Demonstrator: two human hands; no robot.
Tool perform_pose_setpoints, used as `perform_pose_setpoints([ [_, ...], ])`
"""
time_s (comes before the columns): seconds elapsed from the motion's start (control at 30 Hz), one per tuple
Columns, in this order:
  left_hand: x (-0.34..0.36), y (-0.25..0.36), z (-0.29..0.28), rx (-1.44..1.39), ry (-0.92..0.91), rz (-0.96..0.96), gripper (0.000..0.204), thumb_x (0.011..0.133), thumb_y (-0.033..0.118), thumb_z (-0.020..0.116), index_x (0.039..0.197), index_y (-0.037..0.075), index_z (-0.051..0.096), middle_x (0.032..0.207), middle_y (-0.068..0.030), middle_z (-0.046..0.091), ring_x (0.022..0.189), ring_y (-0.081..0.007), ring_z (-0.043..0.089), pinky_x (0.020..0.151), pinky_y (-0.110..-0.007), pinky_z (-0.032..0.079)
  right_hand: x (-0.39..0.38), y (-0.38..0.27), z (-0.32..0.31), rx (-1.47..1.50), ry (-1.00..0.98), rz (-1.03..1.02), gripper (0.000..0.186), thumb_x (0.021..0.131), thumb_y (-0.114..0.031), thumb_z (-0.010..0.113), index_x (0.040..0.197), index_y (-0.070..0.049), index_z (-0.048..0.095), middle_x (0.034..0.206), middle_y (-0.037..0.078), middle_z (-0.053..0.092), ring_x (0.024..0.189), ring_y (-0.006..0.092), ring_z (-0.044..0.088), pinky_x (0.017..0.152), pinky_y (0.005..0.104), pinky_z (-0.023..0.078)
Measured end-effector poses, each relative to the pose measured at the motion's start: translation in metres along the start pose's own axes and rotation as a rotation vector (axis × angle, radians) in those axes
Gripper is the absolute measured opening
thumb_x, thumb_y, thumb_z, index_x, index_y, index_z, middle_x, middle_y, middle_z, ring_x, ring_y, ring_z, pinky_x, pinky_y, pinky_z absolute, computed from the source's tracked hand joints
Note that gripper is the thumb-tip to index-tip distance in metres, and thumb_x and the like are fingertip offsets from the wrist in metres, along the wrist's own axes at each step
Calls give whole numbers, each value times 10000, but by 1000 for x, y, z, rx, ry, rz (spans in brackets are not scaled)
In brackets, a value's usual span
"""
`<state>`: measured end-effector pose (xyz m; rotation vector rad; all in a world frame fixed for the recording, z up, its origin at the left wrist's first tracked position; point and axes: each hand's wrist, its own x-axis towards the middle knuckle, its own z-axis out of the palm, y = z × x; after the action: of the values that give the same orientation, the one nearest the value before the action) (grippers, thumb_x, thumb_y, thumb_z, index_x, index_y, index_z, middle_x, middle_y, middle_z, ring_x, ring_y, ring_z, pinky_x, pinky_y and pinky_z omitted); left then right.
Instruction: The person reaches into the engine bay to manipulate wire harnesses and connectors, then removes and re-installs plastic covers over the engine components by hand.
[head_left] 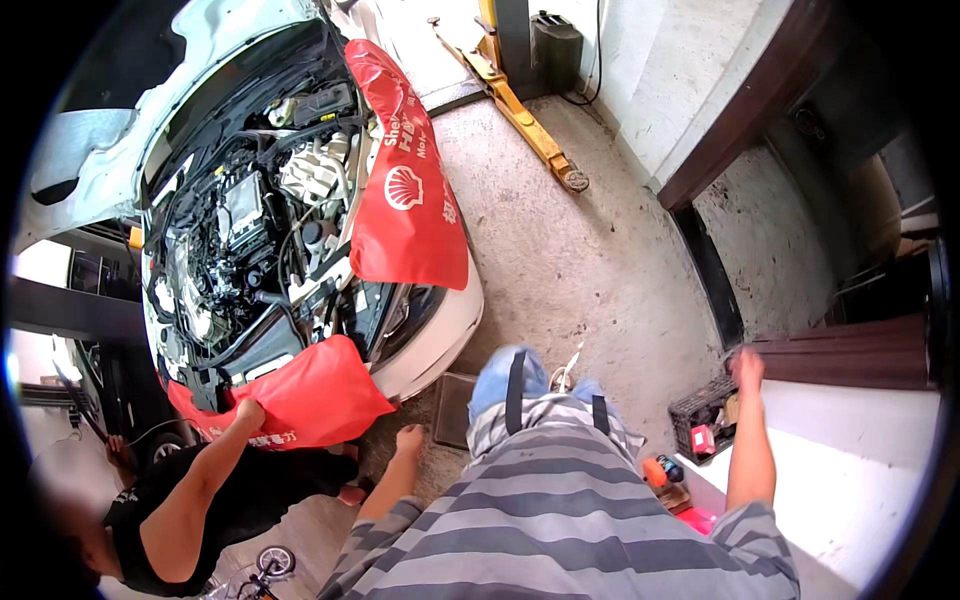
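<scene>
My left hand [410, 438] hangs beside my left hip, its fingers curled in, and nothing shows in it. It is nearest to a dark flat box [455, 410] on the floor and the corner of a red fender cover [330, 395]. My right hand [746, 368] reaches out to the right at the end of a brown-red ledge [840, 352]; motion smears its fingers, so I cannot tell whether it touches the ledge. Below that hand stands a black plastic crate [684, 412] with a red box [702, 438] inside.
A white car with its hood up shows its engine bay [245, 215]; a second red cover [410, 215] drapes its fender. A co-worker [190, 510] leans there, one hand on the front cover. A yellow lift arm [530, 125] lies ahead, before a wall post [740, 100].
</scene>
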<state>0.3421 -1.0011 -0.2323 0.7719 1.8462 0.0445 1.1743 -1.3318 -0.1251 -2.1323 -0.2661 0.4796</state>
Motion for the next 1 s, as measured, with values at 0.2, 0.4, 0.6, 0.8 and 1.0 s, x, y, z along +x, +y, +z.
perform_pose_setpoints([
  [0.2, 5, 58, -2, 30, 233, -41, 394, 906, 328, 594, 1131, 27, 714, 997, -165, 719, 918, -306, 693, 813, -412, 541, 130, -278, 213, 209, -253, -256, 459, 1018, -284, 585, 1373, 1, 526, 1058, 86, 691, 850, 133, 670, 720, 260, 518],
  [0.4, 68, 167, 53, -102, 338, 106, 418, 900, 364, 569, 1080, 23, 732, 1148, -243, 687, 1140, -362, 648, 985, -422, 501, 159, -187, 340, 126, -612, -403, 65, 904, -39, 539, 938, 0, 578, 682, 33, 555, 577, 134, 536, 488, 301, 456],
  [0.6, 33, 284, 53, -495, 423, 160, 451, 914, 334, 645, 1211, -4, 662, 1086, -200, 722, 1026, -296, 695, 917, -386, 528, 138, -194, 420, -658, -1071, 156, 183, 816, 8, 535, 937, 48, 667, 674, 102, 623, 590, 194, 610, 530, 353, 499],
  [0.8, 8, 314, -21, -1000, 710, 248, 367, 977, 184, 611, 1272, -35, 599, 989, -97, 714, 882, -161, 675, 784, -294, 534, 222, -354, 610, -715, -1205, -196, 199, 829, -41, 584, 912, 83, 715, 649, 159, 667, 608, 240, 672, 598, 393, 545],
  [1.0, -19, 266, -158, -1282, 991, 142, 394, 1030, 222, 543, 1375, 33, 523, 1172, -81, 661, 989, -183, 673, 807, -321, 518, 89, -553, 828, -472, -1201, -895, 214, 908, -56, 519, 1015, 69, 656, 807, 131, 686, 675, 188, 667, 636, 329, 540],
])
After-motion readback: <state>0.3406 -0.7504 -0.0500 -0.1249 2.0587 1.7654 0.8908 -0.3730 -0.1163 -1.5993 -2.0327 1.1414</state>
